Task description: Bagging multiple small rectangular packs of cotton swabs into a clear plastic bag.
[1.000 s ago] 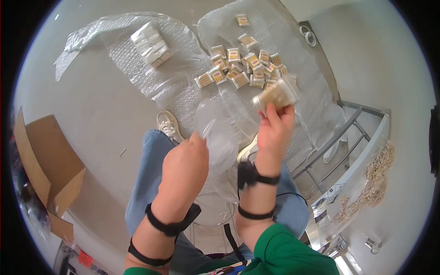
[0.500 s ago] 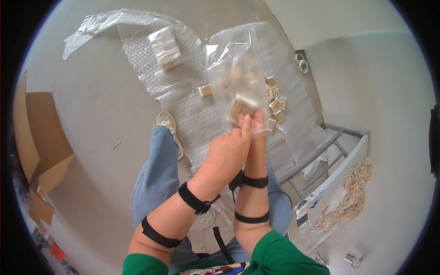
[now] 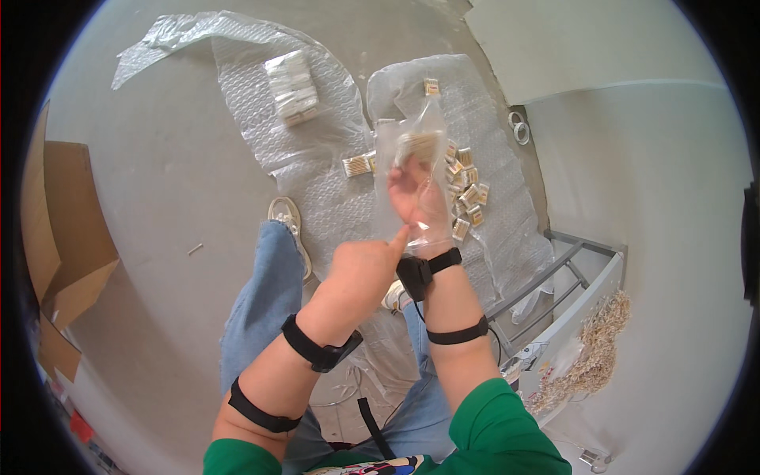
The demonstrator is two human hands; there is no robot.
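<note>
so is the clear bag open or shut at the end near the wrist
Open: the right hand is inside the clear bag, showing through the plastic, with its wrist at the mouth.

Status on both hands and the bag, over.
Left hand at mouth of clear plastic bag; right hand inside, touching cotton swab pack; nothing visibly blocking.

The bag (image 3: 385,150) is clear, glossy plastic. Beneath it, the bubble wrap (image 3: 503,146) looks like dimpled, shiny plastic; small packs (image 3: 470,193) lying on it show glossy film over wood-like sticks (image 3: 356,165). The floor (image 3: 174,174) looks smooth and matt, the box (image 3: 79,206) matt cardboard.
</note>
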